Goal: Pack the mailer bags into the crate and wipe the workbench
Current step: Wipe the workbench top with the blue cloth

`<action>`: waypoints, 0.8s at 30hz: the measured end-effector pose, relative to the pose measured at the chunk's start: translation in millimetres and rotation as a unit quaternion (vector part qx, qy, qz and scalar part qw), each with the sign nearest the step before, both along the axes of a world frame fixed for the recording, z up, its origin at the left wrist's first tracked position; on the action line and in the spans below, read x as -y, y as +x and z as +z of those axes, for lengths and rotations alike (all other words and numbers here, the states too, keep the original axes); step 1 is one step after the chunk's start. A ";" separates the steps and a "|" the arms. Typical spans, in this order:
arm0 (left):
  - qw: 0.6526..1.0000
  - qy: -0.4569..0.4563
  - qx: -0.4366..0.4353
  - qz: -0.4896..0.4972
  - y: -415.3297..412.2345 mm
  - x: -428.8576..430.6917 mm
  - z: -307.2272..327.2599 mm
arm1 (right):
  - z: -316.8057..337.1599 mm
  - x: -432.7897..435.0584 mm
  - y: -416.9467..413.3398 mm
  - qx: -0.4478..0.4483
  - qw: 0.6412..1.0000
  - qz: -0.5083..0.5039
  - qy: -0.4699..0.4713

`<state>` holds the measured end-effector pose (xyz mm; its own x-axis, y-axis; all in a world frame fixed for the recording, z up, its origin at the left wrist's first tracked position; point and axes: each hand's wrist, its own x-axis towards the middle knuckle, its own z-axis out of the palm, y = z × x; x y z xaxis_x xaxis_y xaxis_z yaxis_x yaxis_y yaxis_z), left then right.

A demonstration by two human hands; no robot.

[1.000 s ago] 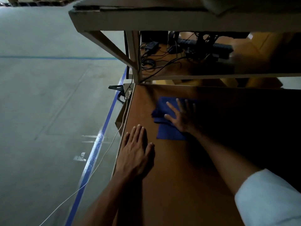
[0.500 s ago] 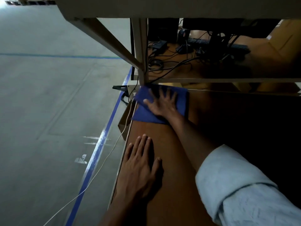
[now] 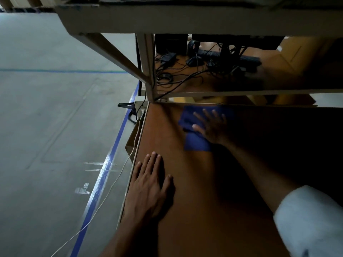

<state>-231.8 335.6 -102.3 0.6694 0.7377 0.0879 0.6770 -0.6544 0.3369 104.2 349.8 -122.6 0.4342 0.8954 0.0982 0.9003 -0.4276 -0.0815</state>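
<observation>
Floor (image 3: 46, 127): grey concrete, far left, with a blue tape line (image 3: 104, 175) running along the bench's left side. A thin white cord (image 3: 111, 186) trails from the bench corner across that line and down to the lower edge of view.

A black clamp (image 3: 126, 105) and a white box (image 3: 140, 106) sit at the bench's far-left corner, just outside the edge. Part of a cardboard box (image 3: 132, 138) shows just below them, against the bench side.

Bench (image 3: 204, 210): brown top, pale edge strip on the left. The right half is in deep shadow.

Left hand (image 3: 150, 184): flat on the bench close to the left edge, palm down, fingers together and extended, holding nothing.

Post (image 3: 148, 65) of the shelf frame rises from the far-left corner, with a diagonal brace (image 3: 115, 56) to the upper shelf.

Cloth (image 3: 194, 141): blue, lying on the bench near the far edge, right of the post. Its upper part is blurred.

Right hand (image 3: 211, 127): palm down on the cloth, fingers spread, pressing flat and not gripping. The hand is blurred too. The forearm runs back to a white rolled sleeve (image 3: 306, 219) at lower right.

Behind the bench, on a second surface: tangled black cables (image 3: 176, 78), a keyboard (image 3: 232, 56), and small dark devices. Brown cartons (image 3: 297, 58) stand further right.

No mailer bags or crate in view.
</observation>
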 end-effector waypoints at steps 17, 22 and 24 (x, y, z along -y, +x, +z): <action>1.000 0.000 -0.006 -0.003 -23.8 23.6 3.9 | 2.5 157.1 0.5 -0.147 0.947 -0.284 0.035; 0.998 0.016 -0.052 0.016 -76.5 81.7 -0.4 | 10.3 151.6 -102.3 -0.049 0.995 0.074 -0.042; 0.998 0.021 -0.064 0.019 -100.6 108.3 0.1 | 14.1 142.9 -87.1 -0.071 0.995 0.062 -0.030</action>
<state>-332.4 227.3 -102.2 0.6493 0.7597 0.0352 0.7365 -0.6397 0.2198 17.1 206.9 -108.5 0.3252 0.9456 -0.0114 0.9279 -0.3213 -0.1892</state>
